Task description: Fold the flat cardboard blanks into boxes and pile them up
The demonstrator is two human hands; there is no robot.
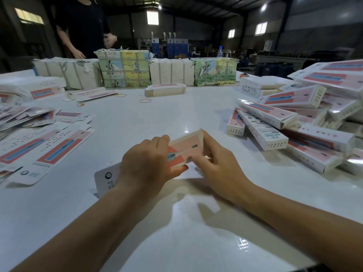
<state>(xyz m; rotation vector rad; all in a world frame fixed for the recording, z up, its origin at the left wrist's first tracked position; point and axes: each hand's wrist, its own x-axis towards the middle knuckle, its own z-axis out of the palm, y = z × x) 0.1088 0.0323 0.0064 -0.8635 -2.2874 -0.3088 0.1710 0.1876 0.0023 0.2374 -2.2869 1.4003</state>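
Note:
A pink-and-white cardboard box (pixel 184 149), partly folded, is held just above the white table (pixel 137 122) in the middle of the head view. My left hand (pixel 146 163) grips its near end, fingers curled over the top and thumb under. My right hand (pixel 218 161) holds the far end, fingers wrapped over the edge. A white end flap (pixel 107 177) sticks out below my left wrist. Flat blanks (pixel 49 146) lie spread at the left. Folded boxes (pixel 290 122) are piled at the right.
Wrapped paper bundles (pixel 123 69) line the far side of the table, with a banded stack of blanks (pixel 165 90) in front. Rubber bands (pixel 145 100) lie nearby. A person in black (pixel 82 26) stands at the far left. A water bottle (pixel 220 51) stands behind.

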